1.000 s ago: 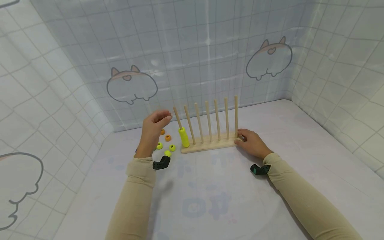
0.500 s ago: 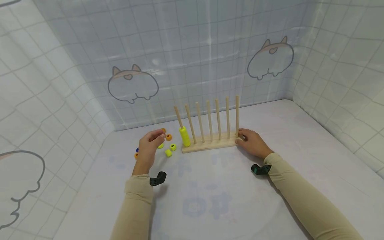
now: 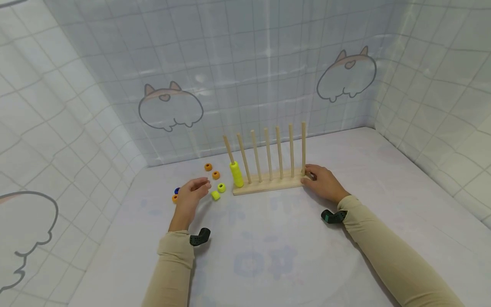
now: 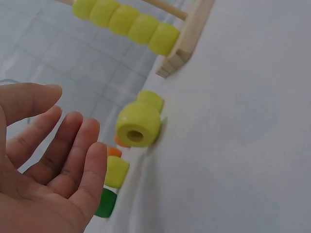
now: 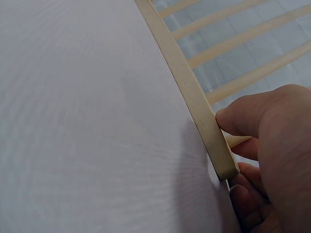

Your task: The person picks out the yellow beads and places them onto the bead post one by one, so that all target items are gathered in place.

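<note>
A wooden peg rack (image 3: 268, 185) has several upright rods on a flat base. Several yellow beads (image 3: 236, 174) are stacked on its leftmost rod. My right hand (image 3: 324, 183) grips the right end of the base; in the right wrist view the thumb lies on the wood and the fingers curl around the end. To the left of the rack, my left hand (image 3: 189, 196) hovers over loose beads, its fingers loosely bent and nothing between them. Closest to it are a yellow bead (image 4: 138, 124), with its hole facing the camera, and another yellow bead (image 3: 221, 187).
Two orange beads (image 3: 216, 175) lie toward the back wall. A blue bead (image 3: 177, 190) and an orange bead (image 3: 174, 198) are partly behind the left hand. A green bead (image 4: 106, 203) shows in the left wrist view. Tiled-pattern walls (image 3: 245, 76) enclose the table.
My left hand has moved from beside the top of the leftmost rod down and toward me, over the loose beads. My right hand has stayed on the rack's end.
</note>
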`<action>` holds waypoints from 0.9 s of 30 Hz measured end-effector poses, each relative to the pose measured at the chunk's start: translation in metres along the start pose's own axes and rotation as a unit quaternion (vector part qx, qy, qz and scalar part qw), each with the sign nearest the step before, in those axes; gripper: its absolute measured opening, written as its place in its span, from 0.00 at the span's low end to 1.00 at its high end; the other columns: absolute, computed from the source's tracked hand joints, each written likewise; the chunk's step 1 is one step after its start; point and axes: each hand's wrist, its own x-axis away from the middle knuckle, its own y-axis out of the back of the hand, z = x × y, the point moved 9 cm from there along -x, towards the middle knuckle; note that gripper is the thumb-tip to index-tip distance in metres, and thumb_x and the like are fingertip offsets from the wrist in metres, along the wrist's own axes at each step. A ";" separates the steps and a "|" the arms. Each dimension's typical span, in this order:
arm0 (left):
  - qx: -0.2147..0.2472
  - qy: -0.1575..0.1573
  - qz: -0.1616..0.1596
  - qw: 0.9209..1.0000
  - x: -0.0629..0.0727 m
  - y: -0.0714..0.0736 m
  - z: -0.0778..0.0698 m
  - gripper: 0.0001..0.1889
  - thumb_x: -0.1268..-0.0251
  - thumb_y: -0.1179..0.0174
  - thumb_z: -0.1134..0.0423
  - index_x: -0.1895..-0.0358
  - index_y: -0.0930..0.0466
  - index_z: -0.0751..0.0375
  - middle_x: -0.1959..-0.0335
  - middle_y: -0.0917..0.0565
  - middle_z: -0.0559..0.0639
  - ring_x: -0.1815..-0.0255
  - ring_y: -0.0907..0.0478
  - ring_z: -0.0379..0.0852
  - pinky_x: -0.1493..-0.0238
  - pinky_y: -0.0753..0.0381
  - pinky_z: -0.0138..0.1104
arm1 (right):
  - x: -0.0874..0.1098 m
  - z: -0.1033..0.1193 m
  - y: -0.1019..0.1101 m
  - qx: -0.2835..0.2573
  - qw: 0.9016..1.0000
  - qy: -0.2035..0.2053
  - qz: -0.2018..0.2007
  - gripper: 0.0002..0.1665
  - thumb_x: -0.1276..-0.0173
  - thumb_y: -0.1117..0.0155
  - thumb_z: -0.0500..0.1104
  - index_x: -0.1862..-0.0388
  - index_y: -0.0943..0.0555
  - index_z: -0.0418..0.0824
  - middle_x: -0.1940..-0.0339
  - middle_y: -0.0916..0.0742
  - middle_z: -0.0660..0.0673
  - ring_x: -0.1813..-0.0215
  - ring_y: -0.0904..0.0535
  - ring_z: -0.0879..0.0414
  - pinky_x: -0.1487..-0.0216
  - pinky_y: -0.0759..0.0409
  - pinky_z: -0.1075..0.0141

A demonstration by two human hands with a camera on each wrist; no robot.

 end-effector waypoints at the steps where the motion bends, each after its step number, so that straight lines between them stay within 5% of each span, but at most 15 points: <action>1: -0.004 0.000 -0.001 1.000 0.000 0.000 0.002 0.24 0.30 0.37 0.60 0.33 0.25 0.62 0.40 0.21 0.54 0.41 0.24 0.46 0.42 0.22 0.30 | 0.000 0.000 0.000 0.000 1.000 -0.001 0.000 0.28 0.27 0.36 0.45 0.34 0.24 0.29 0.28 0.27 0.33 0.28 0.34 0.35 0.29 0.34 0.43; 14: -0.036 -0.001 0.001 0.999 -0.001 -0.002 0.016 0.22 0.29 0.37 0.59 0.35 0.23 0.60 0.41 0.19 0.53 0.42 0.24 0.46 0.46 0.19 0.30 | 0.000 0.001 0.000 -0.010 1.000 -0.002 0.001 0.27 0.27 0.36 0.43 0.35 0.24 0.30 0.28 0.27 0.33 0.28 0.34 0.35 0.29 0.34 0.43; 27: -0.095 0.001 -0.003 0.995 -0.001 -0.007 0.023 0.20 0.30 0.35 0.60 0.37 0.21 0.58 0.41 0.20 0.52 0.40 0.26 0.48 0.38 0.26 0.42 | 0.000 -0.001 0.000 -0.004 1.000 -0.001 0.004 0.27 0.26 0.36 0.44 0.34 0.24 0.30 0.28 0.28 0.33 0.27 0.35 0.35 0.29 0.35 0.42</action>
